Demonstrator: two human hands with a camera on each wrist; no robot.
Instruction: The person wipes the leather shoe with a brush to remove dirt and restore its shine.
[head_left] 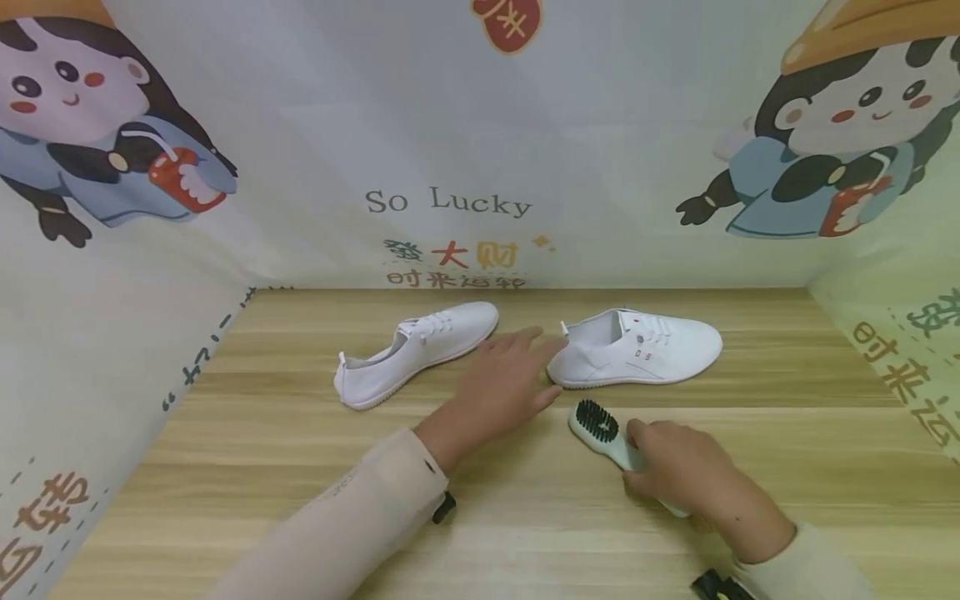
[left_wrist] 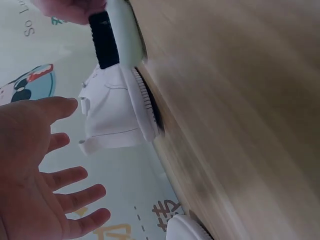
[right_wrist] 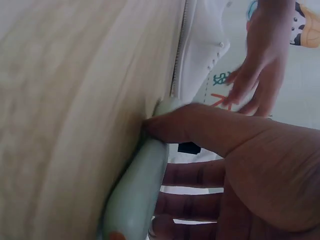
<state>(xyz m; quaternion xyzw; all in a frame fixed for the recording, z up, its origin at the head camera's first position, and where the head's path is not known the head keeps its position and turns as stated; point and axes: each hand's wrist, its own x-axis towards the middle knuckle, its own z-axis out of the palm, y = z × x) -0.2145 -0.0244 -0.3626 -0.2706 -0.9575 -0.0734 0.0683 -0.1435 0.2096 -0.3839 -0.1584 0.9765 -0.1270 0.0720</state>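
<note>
My right hand grips the pale green handle of a shoe brush, its black bristles facing up just in front of the right shoe. In the right wrist view, thumb and fingers close round the handle. My left hand reaches between two white shoes, fingers spread and holding nothing. The right white shoe lies with its toe to the right, its heel close by the left fingertips. The left white shoe sits at an angle, its toe partly behind the left hand. In the left wrist view the left palm shows bare.
Both shoes stand on a wood-grain table near its back edge. A pale printed backdrop with cartoon figures and lettering rises behind and at both sides. Dark straps show at both wrists by the light sleeves.
</note>
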